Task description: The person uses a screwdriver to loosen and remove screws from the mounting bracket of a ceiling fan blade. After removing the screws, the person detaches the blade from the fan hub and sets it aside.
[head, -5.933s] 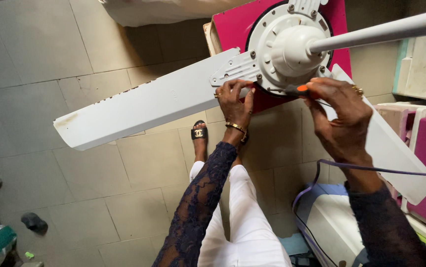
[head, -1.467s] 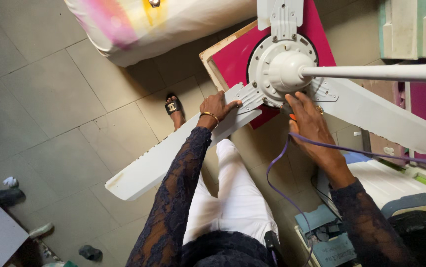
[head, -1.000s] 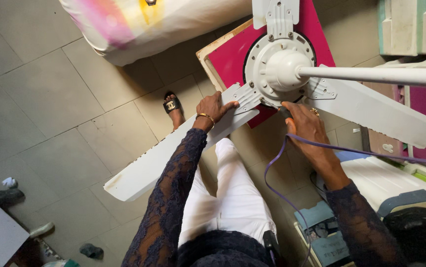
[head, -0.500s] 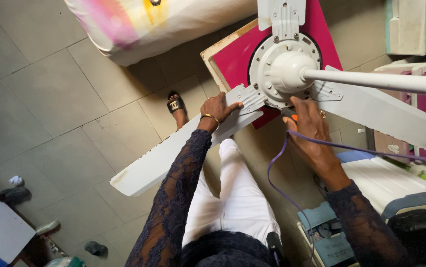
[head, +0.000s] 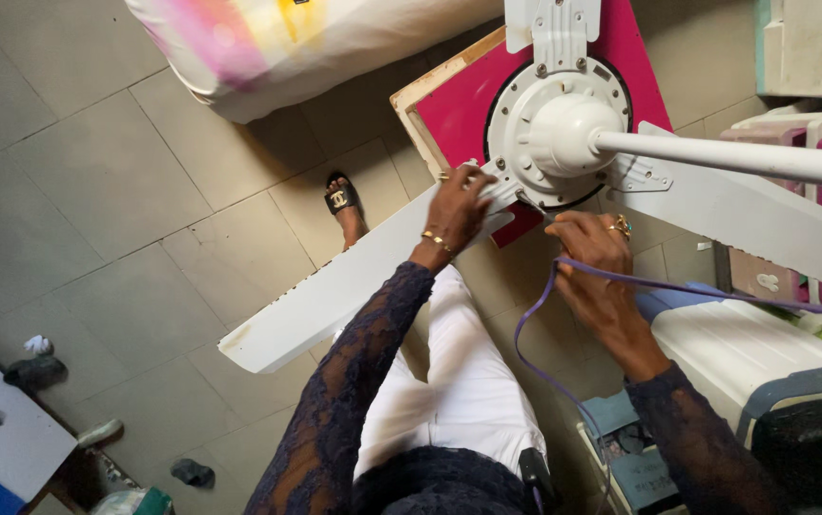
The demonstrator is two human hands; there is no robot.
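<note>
Tiled floor (head: 125, 210) below; left hand (head: 457, 205) still gripping ceiling fan blade (head: 335, 286) root, right hand (head: 594, 250), fingers curled, shifting back under motor housing (head: 559, 133).

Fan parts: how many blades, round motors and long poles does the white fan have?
Blades: 3, namely long blade, right blade, top stub
Motor: 1
Pole: 1
Total: 5

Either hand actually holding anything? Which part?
Left hand grips the ceiling fan blade at its root by the motor housing. Right hand is at the housing's underside; its grasp is hidden.
</note>
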